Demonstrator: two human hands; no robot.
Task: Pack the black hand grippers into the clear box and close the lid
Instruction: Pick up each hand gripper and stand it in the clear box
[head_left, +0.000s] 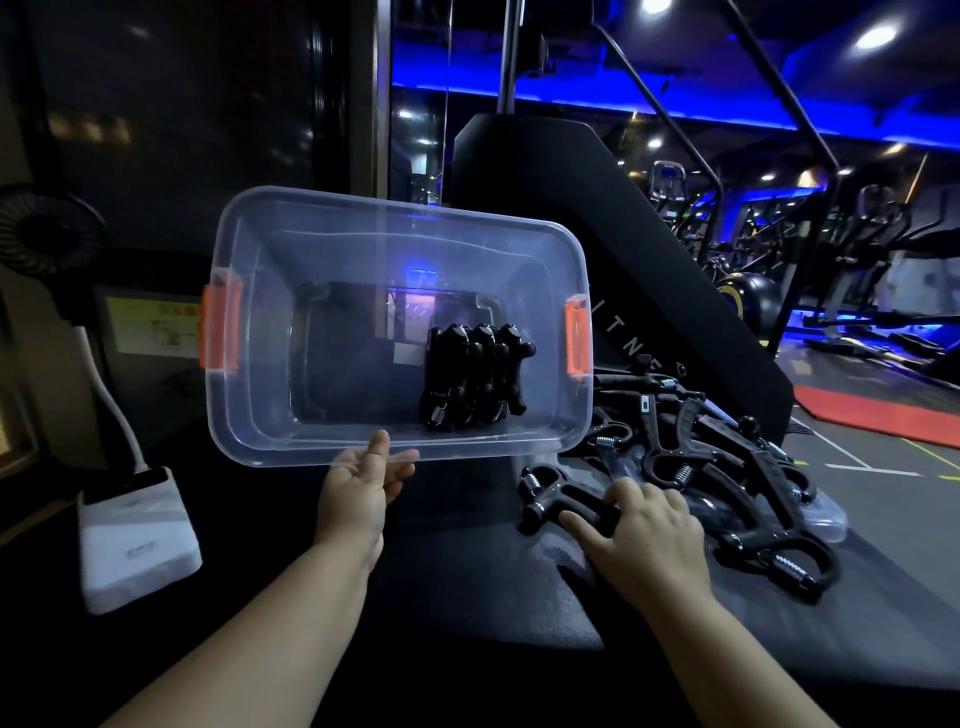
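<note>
At the far left stand a small fan (49, 228) and a white lamp base (137, 535), both apart from the work. Next comes the clear box (395, 244), tipped so its open mouth faces the person, with an orange latch (221, 325) at each short end. The left hand (358, 488) grips the near rim, thumb over the edge and fingers under it. Inside, a tight row of packed grippers (472, 376) sits against the right part of the floor, leaving the left part bare. Right of the box, on the dark mat (467, 582), the right hand (639, 525) pinches the handle of one hand gripper (556, 499) between thumb and fingers. Its long axis runs left to right, spring end pointing toward the box. The box mouth lies up and to the left of this grip, so the right hand is the nearer one for the carry. Further right lies the loose pile (727, 467), resting on what looks like the lid (826, 519).
</note>
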